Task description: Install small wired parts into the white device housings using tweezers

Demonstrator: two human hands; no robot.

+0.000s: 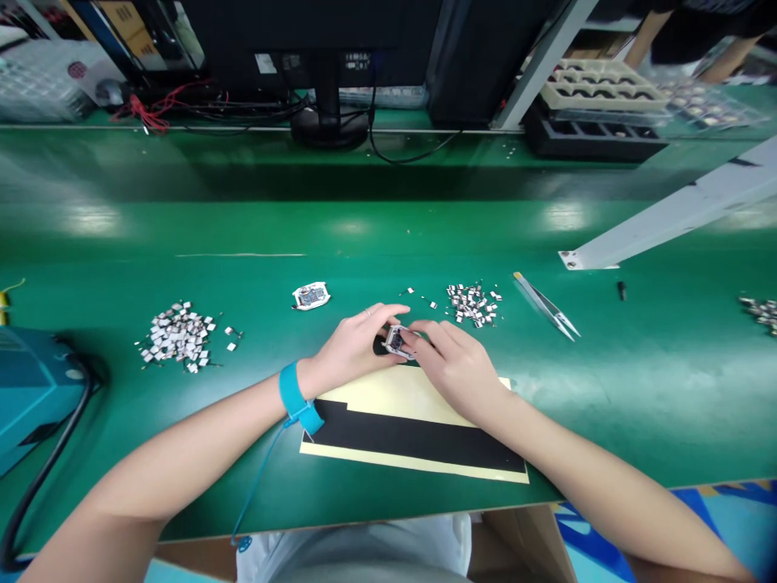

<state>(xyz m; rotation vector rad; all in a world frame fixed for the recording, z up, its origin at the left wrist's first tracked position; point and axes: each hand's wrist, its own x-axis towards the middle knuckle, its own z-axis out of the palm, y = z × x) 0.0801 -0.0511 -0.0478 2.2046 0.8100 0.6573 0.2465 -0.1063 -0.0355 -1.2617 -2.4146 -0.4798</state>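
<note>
Both hands are pressed together at the fingertips: the left hand (350,342) and right hand (456,371) pinch a small circuit board (397,342) between them. A second board (311,296) lies just beyond the left hand, and steel tweezers (546,306) lie past the right.

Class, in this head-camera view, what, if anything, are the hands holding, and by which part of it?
A small silver-framed rectangular electronic module, pinched at its opposite sides between the fingertips of the left hand and the right hand.

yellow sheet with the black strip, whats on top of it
The right hand covers part of the yellow sheet, so whatever lies beneath it cannot be seen; the black strip shows no parts on it.
</note>
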